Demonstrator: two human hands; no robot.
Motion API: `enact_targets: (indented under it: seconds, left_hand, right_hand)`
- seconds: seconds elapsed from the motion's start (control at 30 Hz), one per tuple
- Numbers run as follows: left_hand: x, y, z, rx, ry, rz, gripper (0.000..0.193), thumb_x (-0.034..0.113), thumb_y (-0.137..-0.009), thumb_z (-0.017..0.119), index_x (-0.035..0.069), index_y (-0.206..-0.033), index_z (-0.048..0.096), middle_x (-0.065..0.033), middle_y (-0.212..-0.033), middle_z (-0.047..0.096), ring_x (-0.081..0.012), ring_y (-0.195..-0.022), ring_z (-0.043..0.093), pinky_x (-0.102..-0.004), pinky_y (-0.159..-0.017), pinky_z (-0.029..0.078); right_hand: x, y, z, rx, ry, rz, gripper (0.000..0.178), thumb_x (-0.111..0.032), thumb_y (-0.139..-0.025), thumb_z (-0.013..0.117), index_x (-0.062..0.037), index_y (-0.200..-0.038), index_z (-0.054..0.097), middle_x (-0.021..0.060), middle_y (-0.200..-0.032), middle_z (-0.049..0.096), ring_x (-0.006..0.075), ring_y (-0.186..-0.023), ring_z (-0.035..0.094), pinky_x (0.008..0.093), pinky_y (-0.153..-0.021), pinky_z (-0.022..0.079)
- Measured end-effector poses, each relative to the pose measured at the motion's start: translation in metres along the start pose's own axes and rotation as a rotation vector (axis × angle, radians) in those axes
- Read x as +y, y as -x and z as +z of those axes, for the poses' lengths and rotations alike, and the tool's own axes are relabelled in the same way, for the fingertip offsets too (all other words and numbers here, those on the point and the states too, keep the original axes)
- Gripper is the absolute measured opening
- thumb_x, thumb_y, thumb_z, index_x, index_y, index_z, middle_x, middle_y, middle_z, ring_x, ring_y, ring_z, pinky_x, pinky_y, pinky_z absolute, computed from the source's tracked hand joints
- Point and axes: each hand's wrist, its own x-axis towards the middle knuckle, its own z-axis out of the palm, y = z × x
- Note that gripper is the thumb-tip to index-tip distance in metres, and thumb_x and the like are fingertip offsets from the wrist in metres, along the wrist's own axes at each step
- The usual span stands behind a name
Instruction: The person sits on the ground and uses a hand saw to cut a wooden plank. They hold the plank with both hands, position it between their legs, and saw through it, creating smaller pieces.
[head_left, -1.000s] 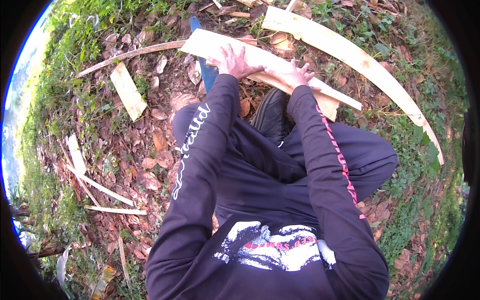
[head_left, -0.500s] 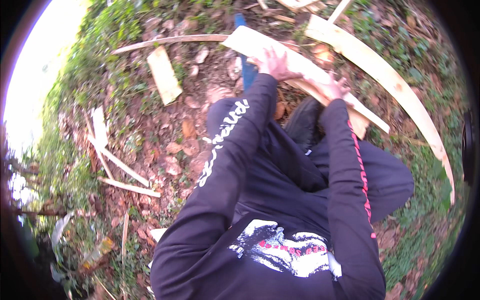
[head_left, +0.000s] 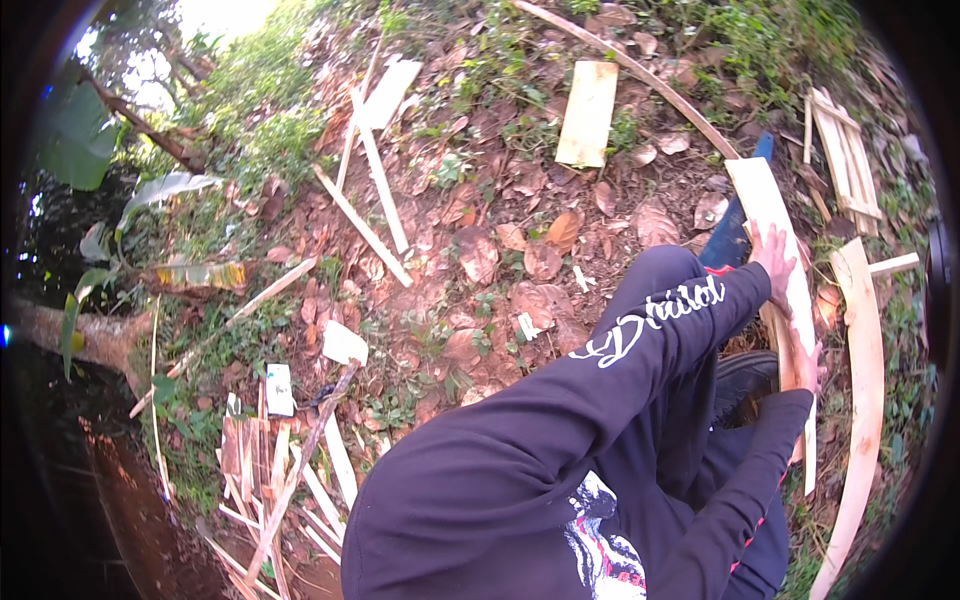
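Spreading left hand (head_left: 772, 262), fingers apart, over a long, pale, flat wooden board (head_left: 757, 188) and resting right hand (head_left: 808, 366) lower on the same board; not managing to tell whether curling those fingers round its edge. Seeing board just beside a dark shoe (head_left: 745, 382), with a blue, tapering, flat blade (head_left: 725, 238) near its upper left edge. Judging current step as steadying board by hand; judging next move as calling for even pressure and keeping fingers clear of blade.
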Motion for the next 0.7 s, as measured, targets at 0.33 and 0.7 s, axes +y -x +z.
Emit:
enact_targets:
  seconds: [0.33, 0.7]
  left_hand:
    - [-0.003, -0.008, 0.018, 0.089, 0.004, -0.007, 0.124, 0.091, -0.045, 0.061, 0.016, -0.142, 0.048, -0.0315, -0.153, 0.022, -0.0559, -0.141, 0.011, -0.0856, -0.095, -0.004]
    - [-0.007, -0.012, 0.032, 0.161, -0.038, -0.055, 0.123, 0.093, -0.047, 0.058, 0.015, -0.142, 0.048, -0.0332, -0.152, 0.022, -0.0572, -0.140, 0.010, -0.0854, -0.094, -0.007]
  right_hand:
    - [0.005, -0.008, 0.008, -0.151, -0.370, -0.184, 0.108, -0.068, -0.074, 0.069, -0.0084, -0.152, 0.024, 0.0125, -0.163, 0.004, 0.0269, -0.149, -0.011, 0.0421, -0.120, -0.004]
    - [0.003, -0.028, 0.012, -0.275, -0.419, -0.222, 0.103, -0.058, -0.076, 0.075, -0.0016, -0.149, 0.029, 0.0139, -0.156, 0.021, 0.0213, -0.137, 0.026, 0.0351, -0.112, 0.022]
